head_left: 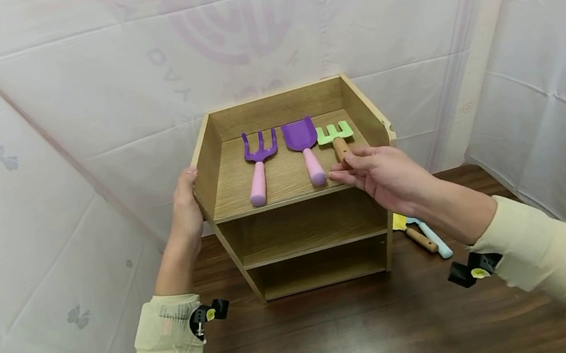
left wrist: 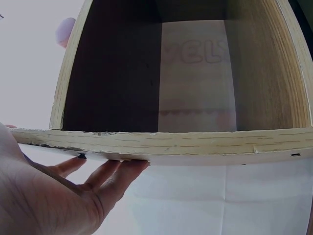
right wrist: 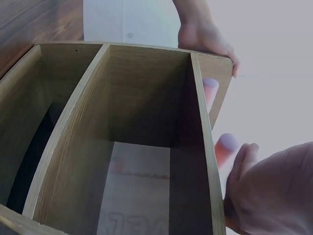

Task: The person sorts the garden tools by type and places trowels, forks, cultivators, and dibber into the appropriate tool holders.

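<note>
A three-level wooden shelf (head_left: 307,253) stands on the table. My left hand (head_left: 187,208) holds the edge of its left side panel; in the left wrist view its fingers (left wrist: 120,178) lie along the panel's outer face. On the top level lie a purple hand fork (head_left: 258,183) with a pink handle and a purple shovel (head_left: 301,135) with a pink handle. To their right is a small green rake (head_left: 334,133). My right hand (head_left: 386,175) pinches its wooden handle between thumb and fingers. The right wrist view does not show the rake.
Right of the shelf, a yellow-headed tool (head_left: 420,240) with a wooden handle and a light blue tool (head_left: 434,238) lie on the dark wooden table (head_left: 311,346), partly hidden by the shelf and right hand. White sheeting (head_left: 106,93) hangs behind and at both sides.
</note>
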### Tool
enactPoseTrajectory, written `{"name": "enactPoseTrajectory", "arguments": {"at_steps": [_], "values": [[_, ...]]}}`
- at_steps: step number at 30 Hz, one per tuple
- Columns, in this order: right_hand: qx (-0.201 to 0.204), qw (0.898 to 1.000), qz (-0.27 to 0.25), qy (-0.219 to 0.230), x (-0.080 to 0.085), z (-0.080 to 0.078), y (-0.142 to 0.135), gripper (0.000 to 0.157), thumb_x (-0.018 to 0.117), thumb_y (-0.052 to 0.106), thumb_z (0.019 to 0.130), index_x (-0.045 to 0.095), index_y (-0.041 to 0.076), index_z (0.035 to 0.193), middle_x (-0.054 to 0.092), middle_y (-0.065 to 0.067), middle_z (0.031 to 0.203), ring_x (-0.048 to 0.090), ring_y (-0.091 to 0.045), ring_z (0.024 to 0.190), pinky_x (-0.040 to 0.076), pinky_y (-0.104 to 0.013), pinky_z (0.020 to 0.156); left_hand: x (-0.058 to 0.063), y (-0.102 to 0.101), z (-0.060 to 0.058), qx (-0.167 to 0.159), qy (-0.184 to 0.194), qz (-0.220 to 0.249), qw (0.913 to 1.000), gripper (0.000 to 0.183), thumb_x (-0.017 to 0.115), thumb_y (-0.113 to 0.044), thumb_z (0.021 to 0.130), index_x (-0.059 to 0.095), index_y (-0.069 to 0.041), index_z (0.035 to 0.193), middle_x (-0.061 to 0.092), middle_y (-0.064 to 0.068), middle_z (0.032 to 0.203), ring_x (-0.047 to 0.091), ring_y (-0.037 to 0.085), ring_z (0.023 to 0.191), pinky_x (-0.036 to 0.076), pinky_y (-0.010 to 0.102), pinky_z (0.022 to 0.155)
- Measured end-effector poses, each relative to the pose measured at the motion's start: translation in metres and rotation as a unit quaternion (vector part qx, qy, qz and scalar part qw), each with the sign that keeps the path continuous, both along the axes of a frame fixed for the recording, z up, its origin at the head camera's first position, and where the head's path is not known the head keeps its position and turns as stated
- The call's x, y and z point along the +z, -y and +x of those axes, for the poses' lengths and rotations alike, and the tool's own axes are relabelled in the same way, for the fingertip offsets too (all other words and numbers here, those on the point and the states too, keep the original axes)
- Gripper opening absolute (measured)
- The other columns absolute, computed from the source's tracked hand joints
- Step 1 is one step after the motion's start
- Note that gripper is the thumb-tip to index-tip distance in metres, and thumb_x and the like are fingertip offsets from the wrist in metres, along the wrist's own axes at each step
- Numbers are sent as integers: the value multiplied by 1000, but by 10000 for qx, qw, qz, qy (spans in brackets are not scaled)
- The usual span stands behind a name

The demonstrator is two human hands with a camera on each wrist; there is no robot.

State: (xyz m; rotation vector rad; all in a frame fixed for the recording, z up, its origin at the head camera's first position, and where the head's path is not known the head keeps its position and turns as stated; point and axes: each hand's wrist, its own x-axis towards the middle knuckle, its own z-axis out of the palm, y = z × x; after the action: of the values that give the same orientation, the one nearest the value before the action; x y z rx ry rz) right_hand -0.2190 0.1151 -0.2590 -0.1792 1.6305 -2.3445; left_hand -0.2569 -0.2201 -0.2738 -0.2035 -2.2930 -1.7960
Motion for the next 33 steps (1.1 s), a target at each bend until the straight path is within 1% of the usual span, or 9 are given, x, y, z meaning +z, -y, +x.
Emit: {"name": "enactPoseTrajectory", "arguments": {"at_steps": [2, 5, 9, 12, 17, 23, 26, 29, 33], "values": [[-92, 9997, -206, 82, 0, -1, 1, 45, 38, 10, 103, 25, -6, 142, 46, -18, 117, 61, -20, 107, 45, -25, 100, 0, 0, 0, 0, 13, 32, 10000, 57, 25, -53, 97, 44, -14, 134, 48, 10, 107, 49, 21, 92, 38, 35, 79], [-231, 9982, -526, 192, -1, -3, 2, 31, 42, 11, 102, 36, -5, 128, 54, -17, 108, 66, -21, 97, 48, -27, 96, 0, -1, -1, 14, 26, 21, 10000, 58, 25, -54, 97, 44, -14, 135, 48, 10, 108, 48, 21, 93, 38, 35, 80], [-263, 9964, -747, 315, -2, -4, 2, 20, 46, 13, 100, 46, -1, 115, 62, -15, 98, 68, -21, 91, 50, -26, 93, 0, -3, -1, 3, 22, -45, 10000, 59, 24, -54, 97, 43, -15, 137, 46, 10, 112, 46, 22, 96, 36, 36, 82], [-285, 9961, -731, 394, -2, -5, 2, 24, 46, 16, 100, 48, -1, 118, 63, -14, 96, 68, -21, 91, 50, -25, 92, -1, -4, 0, -28, 8, -113, 9999, 59, 23, -55, 96, 42, -18, 139, 44, 11, 115, 45, 23, 98, 36, 37, 83], [-390, 9969, -530, 422, -2, -8, 4, 32, 43, 18, 102, 41, -2, 128, 58, -14, 98, 66, -21, 92, 51, -25, 92, 0, -6, 0, -97, -38, -87, 9999, 60, 24, -56, 96, 41, -19, 141, 44, 12, 116, 46, 23, 98, 36, 36, 84], [-532, 9965, -429, 487, -4, -12, 7, 24, 40, 18, 103, 41, -2, 114, 55, -13, 95, 65, -20, 87, 52, -27, 90, 0, -7, 0, -123, -33, -81, 9999, 60, 24, -55, 96, 41, -18, 140, 45, 12, 115, 46, 22, 97, 36, 36, 84], [-594, 9961, -400, 512, -3, -14, 9, 23, 40, 19, 103, 41, -2, 114, 54, -13, 94, 64, -20, 85, 52, -28, 90, 0, -7, 0, -75, -11, -81, 9999, 59, 25, -55, 96, 42, -17, 138, 45, 10, 114, 46, 22, 97, 36, 36, 83], [-651, 9958, -334, 553, -2, -16, 12, 31, 40, 19, 103, 40, -2, 125, 53, -14, 98, 64, -20, 85, 52, -28, 90, 0, -6, 0, -14, -16, -75, 10000, 58, 25, -54, 97, 43, -17, 137, 45, 9, 113, 45, 21, 97, 35, 36, 84], [-708, 9954, -214, 616, 1, -17, 15, 42, 38, 19, 103, 33, 0, 140, 50, -15, 106, 64, -19, 87, 52, -27, 91, 1, -4, 0, 14, -69, -34, 10000, 57, 25, -53, 97, 44, -16, 137, 45, 9, 114, 45, 20, 98, 35, 35, 85]]}}
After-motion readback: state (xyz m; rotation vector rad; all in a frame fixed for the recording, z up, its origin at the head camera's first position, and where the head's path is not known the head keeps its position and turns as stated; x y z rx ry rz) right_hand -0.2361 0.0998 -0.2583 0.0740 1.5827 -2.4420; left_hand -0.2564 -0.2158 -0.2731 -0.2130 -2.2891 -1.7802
